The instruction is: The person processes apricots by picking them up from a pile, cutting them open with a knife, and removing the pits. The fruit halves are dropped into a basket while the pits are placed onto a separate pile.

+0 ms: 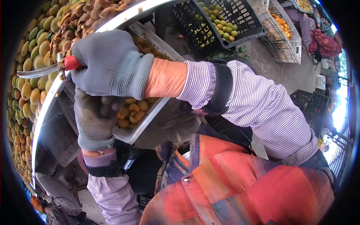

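My right hand [107,62], in a grey knit glove, is closed round the red handle of a knife [41,71]. Its curved blade points left over the table's metal rim. Just below, my left hand [95,116], in a worn brownish-grey glove, has its fingers curled; what it holds, if anything, is hidden. Beside the hands a white crate [129,137] holds cut orange fruit [131,112]. Whole green and yellow fruit [35,95] covers the table at the left, with a heap of brown peelings or split pieces [78,18] at its top.
A black crate [242,18] with green fruit stands at the top, beside a white crate [275,48] with orange fruit. More dark crates [309,107] stand at the right. A person in a red garment [324,41] sits at the upper right; another person's leg [58,191] shows lower left.
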`<action>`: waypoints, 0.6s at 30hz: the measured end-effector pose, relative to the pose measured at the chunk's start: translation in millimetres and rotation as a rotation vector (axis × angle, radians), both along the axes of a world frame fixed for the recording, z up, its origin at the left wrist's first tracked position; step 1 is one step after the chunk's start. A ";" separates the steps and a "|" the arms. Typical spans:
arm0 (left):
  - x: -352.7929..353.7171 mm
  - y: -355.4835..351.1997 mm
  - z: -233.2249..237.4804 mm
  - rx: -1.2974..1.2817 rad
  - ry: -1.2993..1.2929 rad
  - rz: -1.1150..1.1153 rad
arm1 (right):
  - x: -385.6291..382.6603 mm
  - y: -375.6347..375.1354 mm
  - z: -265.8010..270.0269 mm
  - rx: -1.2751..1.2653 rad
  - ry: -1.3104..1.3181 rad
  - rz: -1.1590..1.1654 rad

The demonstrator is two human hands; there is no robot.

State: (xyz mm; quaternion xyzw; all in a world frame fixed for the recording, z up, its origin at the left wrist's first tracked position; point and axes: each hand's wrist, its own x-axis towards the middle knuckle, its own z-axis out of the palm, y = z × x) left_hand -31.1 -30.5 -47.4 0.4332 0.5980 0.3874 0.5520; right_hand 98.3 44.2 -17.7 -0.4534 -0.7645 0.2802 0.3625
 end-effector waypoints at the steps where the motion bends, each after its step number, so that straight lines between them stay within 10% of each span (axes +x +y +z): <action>1: 2.9 -0.5 -0.1 0.075 0.105 -0.029 | 1.1 -0.4 -1.5 0.010 -0.004 -0.001; 7: 28.6 5.6 16.4 0.444 0.805 -0.011 | 3.3 -1.7 -2.6 -0.122 0.220 -0.048; 12: 37.2 9.5 6.8 0.524 0.216 0.224 | 1.2 -8.2 6.8 -0.303 0.287 -0.162; 18: 29.4 10.9 7.4 0.379 0.620 0.217 | -17.5 -3.0 -3.4 -0.066 0.297 -0.197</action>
